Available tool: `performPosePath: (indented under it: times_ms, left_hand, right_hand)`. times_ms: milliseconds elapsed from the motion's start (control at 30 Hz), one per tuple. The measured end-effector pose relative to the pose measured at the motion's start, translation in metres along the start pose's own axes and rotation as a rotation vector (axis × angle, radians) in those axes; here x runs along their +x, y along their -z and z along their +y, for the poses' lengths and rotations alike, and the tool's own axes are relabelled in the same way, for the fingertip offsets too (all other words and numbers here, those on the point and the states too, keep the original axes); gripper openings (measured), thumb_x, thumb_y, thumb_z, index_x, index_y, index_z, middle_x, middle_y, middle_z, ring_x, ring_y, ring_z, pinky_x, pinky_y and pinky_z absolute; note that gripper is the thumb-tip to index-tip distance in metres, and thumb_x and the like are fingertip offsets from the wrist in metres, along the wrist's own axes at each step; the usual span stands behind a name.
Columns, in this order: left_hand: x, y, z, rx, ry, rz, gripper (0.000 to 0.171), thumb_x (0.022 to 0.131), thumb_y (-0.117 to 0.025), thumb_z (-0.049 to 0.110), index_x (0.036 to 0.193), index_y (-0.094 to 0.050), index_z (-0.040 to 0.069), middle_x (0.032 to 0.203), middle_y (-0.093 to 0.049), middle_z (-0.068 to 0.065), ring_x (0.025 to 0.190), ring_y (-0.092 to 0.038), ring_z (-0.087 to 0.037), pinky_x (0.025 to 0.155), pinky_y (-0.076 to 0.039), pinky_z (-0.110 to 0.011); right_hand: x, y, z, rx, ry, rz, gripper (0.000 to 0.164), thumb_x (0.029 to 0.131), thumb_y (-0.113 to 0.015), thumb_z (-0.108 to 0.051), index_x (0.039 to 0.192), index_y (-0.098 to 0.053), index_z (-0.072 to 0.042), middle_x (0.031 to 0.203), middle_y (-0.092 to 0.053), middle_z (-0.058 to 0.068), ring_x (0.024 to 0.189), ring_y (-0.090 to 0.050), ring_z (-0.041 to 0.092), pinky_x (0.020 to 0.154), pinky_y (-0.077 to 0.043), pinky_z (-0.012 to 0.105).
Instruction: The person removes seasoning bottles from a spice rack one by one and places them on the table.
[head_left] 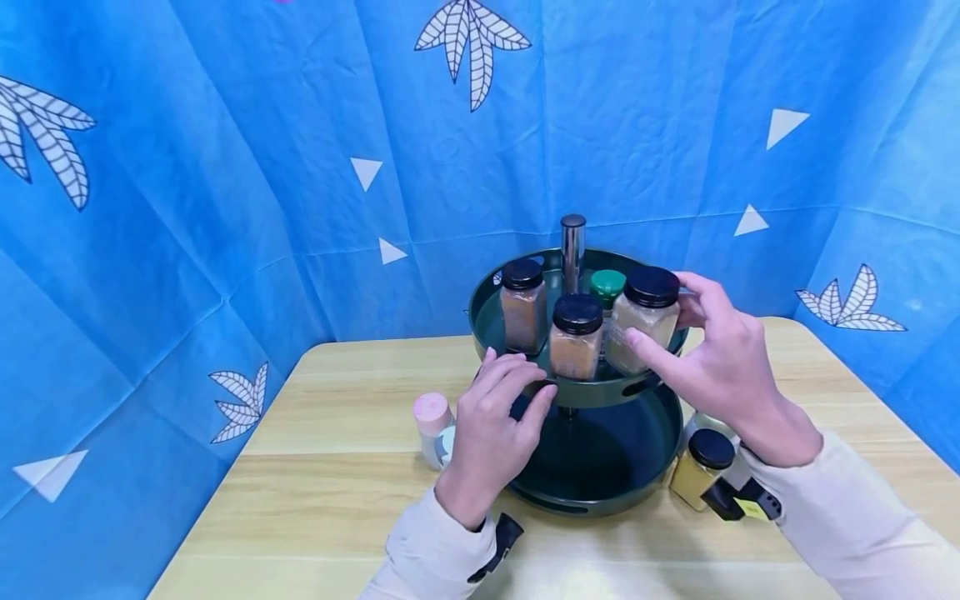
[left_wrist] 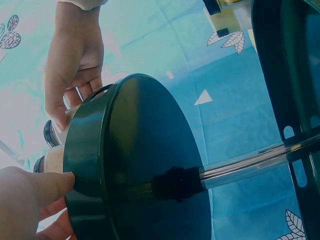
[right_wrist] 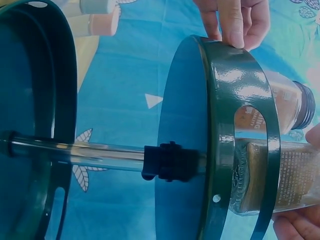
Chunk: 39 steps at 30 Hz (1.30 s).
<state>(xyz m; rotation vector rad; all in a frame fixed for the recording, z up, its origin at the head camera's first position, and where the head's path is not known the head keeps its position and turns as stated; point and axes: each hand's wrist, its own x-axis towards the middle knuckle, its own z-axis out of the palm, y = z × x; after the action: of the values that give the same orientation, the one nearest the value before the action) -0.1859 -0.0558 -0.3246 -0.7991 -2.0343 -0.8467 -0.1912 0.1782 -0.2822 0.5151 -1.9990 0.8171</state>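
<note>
A dark green two-tier round rack stands on the table. On its upper tray, my right hand grips a large black-lidded spice jar, thumb in front and fingers behind. The right wrist view shows that jar's base behind the slot in the tray wall. With thumb and fingers, my left hand holds the upper tray's front-left rim. Nearest to it is a smaller black-lidded jar of orange-brown powder. Another brown-filled jar stands behind, and a green-capped bottle is partly hidden.
A chrome post rises from the upper tray. Left of the rack stand a pink-capped bottle and a light-blue-capped one, partly behind my left hand. A black-lidded jar of yellow powder sits at the right. Blue patterned cloth surrounds the table.
</note>
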Motion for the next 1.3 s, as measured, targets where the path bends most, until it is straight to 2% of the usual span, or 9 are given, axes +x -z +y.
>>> performPosePath:
  times_ms: [167, 400, 700, 933, 1300]
  left_hand:
    - [0.000, 0.000, 0.000, 0.003, -0.013, 0.012, 0.013, 0.082, -0.074, 0.013, 0.091, -0.071, 0.004, 0.095, -0.073, -0.011, 0.102, -0.064, -0.023, 0.104, -0.040, -0.051]
    - [0.000, -0.001, 0.000, -0.007, -0.008, 0.016, 0.013, 0.082, -0.074, 0.013, 0.091, -0.071, 0.004, 0.095, -0.072, -0.012, 0.103, -0.063, -0.024, 0.104, -0.040, -0.052]
    - [0.001, -0.001, 0.000, -0.001, -0.028, 0.032, 0.013, 0.081, -0.074, 0.012, 0.091, -0.071, 0.004, 0.095, -0.072, -0.012, 0.101, -0.064, -0.025, 0.102, -0.041, -0.054]
    - [0.000, 0.000, 0.000, 0.000, -0.003, 0.013, 0.013, 0.082, -0.073, 0.012, 0.092, -0.071, 0.005, 0.096, -0.072, -0.012, 0.103, -0.063, -0.023, 0.104, -0.039, -0.051]
    - [0.000, -0.001, 0.000, -0.001, -0.009, 0.016, 0.014, 0.082, -0.074, 0.013, 0.092, -0.071, 0.005, 0.096, -0.072, -0.012, 0.103, -0.063, -0.024, 0.104, -0.039, -0.052]
  right_hand:
    - [0.002, 0.001, -0.001, -0.010, 0.006, 0.011, 0.068, 0.064, -0.082, -0.007, 0.123, -0.051, 0.008, 0.099, -0.070, 0.027, 0.075, -0.068, 0.039, 0.073, -0.054, 0.055]
    - [0.007, 0.003, -0.003, -0.010, -0.011, 0.010, 0.067, 0.065, -0.082, -0.008, 0.123, -0.051, 0.008, 0.099, -0.069, 0.029, 0.074, -0.067, 0.040, 0.074, -0.053, 0.060]
    - [0.012, 0.005, -0.004, -0.031, -0.007, -0.008, 0.068, 0.067, -0.081, -0.010, 0.124, -0.050, 0.008, 0.099, -0.069, 0.030, 0.073, -0.067, 0.040, 0.067, -0.055, 0.056]
    - [0.015, 0.007, -0.004, -0.037, 0.016, -0.005, 0.067, 0.067, -0.081, -0.011, 0.124, -0.051, 0.008, 0.099, -0.069, 0.029, 0.073, -0.067, 0.039, 0.065, -0.055, 0.056]
    - [0.015, 0.010, -0.005, -0.041, 0.015, 0.000, 0.067, 0.067, -0.081, -0.010, 0.125, -0.051, 0.007, 0.097, -0.070, 0.028, 0.073, -0.067, 0.038, 0.066, -0.055, 0.053]
